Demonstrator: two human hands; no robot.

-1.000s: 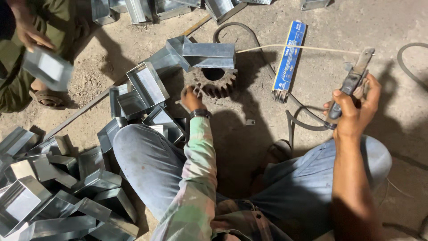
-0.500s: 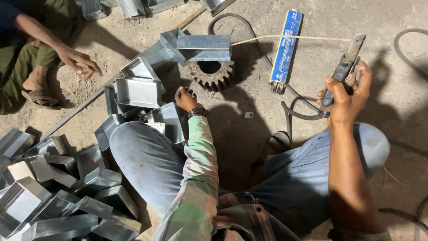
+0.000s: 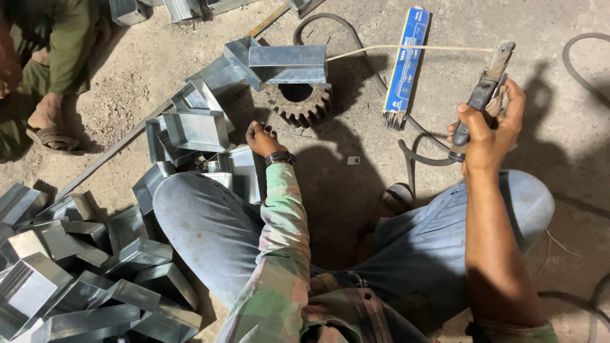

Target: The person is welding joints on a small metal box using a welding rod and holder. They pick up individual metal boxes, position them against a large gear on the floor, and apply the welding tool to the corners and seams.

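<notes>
My right hand (image 3: 486,136) grips a welding electrode holder (image 3: 484,92), raised at the upper right. A thin pale welding rod (image 3: 406,48) runs from its jaws leftward to a joined pair of grey sheet-metal channel pieces (image 3: 283,63) resting on a dark toothed gear (image 3: 302,105). My left hand (image 3: 262,138), a watch on its wrist, is curled in a loose fist on the ground just left of the gear, beside loose metal channels (image 3: 197,127). It holds nothing that I can see.
A blue packet of electrodes (image 3: 406,60) lies right of the gear. A black cable (image 3: 413,152) curls by my knee. Several grey channel pieces (image 3: 76,279) are heaped at the lower left. Another person's foot in a sandal (image 3: 51,130) is at the far left.
The other person's hand has drawn back out of the middle. My right hand has tipped the holder so the rod reaches the channel pieces. My left hand stays by the gear.
</notes>
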